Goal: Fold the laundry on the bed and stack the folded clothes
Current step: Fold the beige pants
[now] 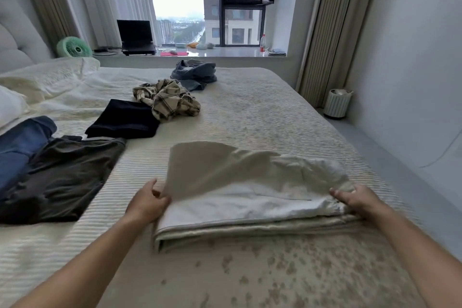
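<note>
In hand: you have a cream garment (240,192) low in the centre of the frame, lying on the bed (275,112), with its far layer lifted and coming over toward you.
Left hand: your left hand (150,201) pinches the raised left edge of the cream garment between thumb and fingers.
Right hand: your right hand (356,199) grips the bunched right edge, fingers curled into the cloth.
Done so far: a dark navy piece (123,119) sits folded flat at centre left; a dark grey-brown garment (62,177) and a blue garment (17,147) lie flattened at the left edge, overlapping each other.
Left to do: the plaid shirt (167,100) and the denim piece (195,74) are crumpled heaps above centre, untouched; nothing is in one tidy stack yet, so I judge you under halfway.
Hard to make out: the cream garment could be trousers or a shirt, probably trousers given the pocket-like slit, but the folds hide its shape.
Cut off: the blue garment runs out of the left edge, so you cannot tell whether it is properly folded.
Hidden: how many layers lie under the cream fold nearest you.
</note>
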